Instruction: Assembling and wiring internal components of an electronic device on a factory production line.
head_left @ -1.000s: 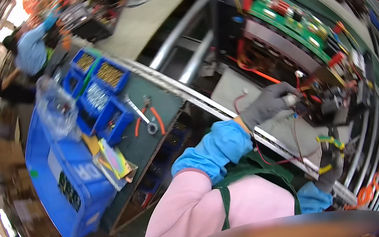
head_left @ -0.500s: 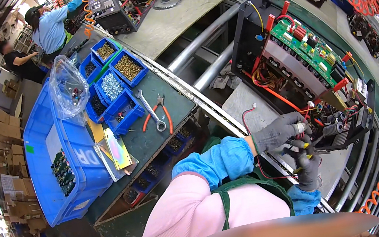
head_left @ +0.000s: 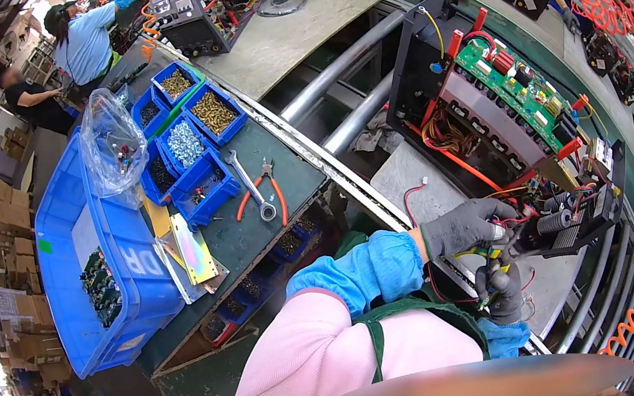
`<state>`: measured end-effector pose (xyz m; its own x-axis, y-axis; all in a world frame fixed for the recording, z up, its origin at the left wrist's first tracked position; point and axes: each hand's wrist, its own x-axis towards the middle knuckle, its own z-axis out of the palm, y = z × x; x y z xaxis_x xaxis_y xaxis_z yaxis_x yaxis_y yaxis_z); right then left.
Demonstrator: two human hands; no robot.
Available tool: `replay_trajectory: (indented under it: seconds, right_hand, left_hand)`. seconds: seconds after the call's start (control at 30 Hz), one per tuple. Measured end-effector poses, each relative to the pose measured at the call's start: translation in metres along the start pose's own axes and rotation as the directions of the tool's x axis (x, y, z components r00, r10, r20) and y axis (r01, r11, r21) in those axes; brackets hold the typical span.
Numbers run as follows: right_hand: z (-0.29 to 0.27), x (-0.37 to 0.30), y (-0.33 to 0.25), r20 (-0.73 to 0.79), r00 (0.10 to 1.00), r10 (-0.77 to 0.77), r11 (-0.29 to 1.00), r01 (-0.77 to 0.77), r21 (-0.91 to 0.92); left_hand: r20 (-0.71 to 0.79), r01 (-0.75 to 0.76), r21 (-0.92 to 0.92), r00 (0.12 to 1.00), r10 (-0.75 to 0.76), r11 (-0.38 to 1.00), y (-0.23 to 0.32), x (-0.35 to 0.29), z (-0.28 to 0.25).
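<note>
- Two gray-gloved hands of mine meet close together over the bench edge, right below the open machine.
- Left hand (head_left: 460, 231): fingers bent in, thumb pressing toward the index, pinching thin red wires (head_left: 509, 220) just beside the black finned heat sink (head_left: 564, 233).
- Right hand (head_left: 504, 295), just below it: curled around a green-and-yellow-handled tool (head_left: 494, 254), its working end too hidden by my gloves to make out.
- Beyond my fingers sits the black machine chassis (head_left: 413, 61), tilted in view, its green circuit board (head_left: 510, 94) facing up and red posts around it.
- A loose red lead (head_left: 408, 202) with a white plug lies on the gray metal plate (head_left: 393, 174), near my left wrist.
- Over to my left, well apart from both hands, a combination wrench (head_left: 251, 185) lies beside orange-handled pliers (head_left: 276, 190) on the green worktop (head_left: 292, 170).
- Past those, blue parts trays (head_left: 207, 202) hold brass and silver fasteners, next to a big blue bin (head_left: 70, 276).
- Farther off, a co-worker in light blue (head_left: 86, 50) reaches toward another machine (head_left: 194, 32).
</note>
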<state>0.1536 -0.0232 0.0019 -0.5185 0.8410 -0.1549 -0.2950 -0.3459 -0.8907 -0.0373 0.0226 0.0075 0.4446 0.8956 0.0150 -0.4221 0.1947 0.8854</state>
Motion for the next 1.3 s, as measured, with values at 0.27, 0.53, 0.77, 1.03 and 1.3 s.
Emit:
replay_trajectory:
  seconds: [0.27, 0.53, 0.77, 1.03, 1.3]
  right_hand:
    - [-0.022, -0.003, -0.009, -0.275, 0.96, -0.054, 0.985, 0.005, -0.175]
    - [-0.043, -0.022, -0.029, -0.442, 0.877, -0.189, 0.946, 0.042, -0.321]
    - [-0.075, -0.065, -0.052, -0.498, 0.761, -0.417, 0.905, 0.296, -0.305]
    - [-0.03, -0.031, -0.062, -0.553, 0.723, -0.415, 0.91, 0.335, -0.244]
    - [-0.024, -0.03, -0.069, -0.51, 0.818, -0.265, 0.964, 0.236, -0.123]
  left_hand:
    - [0.043, 0.201, 0.252, 0.975, -0.219, 0.947, 0.008, -0.008, -0.024]
    - [0.006, 0.216, 0.153, 0.976, -0.219, 0.964, 0.0, -0.01, -0.049]
    - [-0.29, 0.051, 0.145, 0.957, -0.007, 0.988, -0.025, 0.003, -0.083]
    - [-0.257, 0.192, 0.367, 0.961, -0.1, 0.91, -0.021, -0.005, -0.071]
    - [-0.017, -0.073, 0.975, 0.915, 0.402, 0.208, -0.032, 0.01, -0.051]
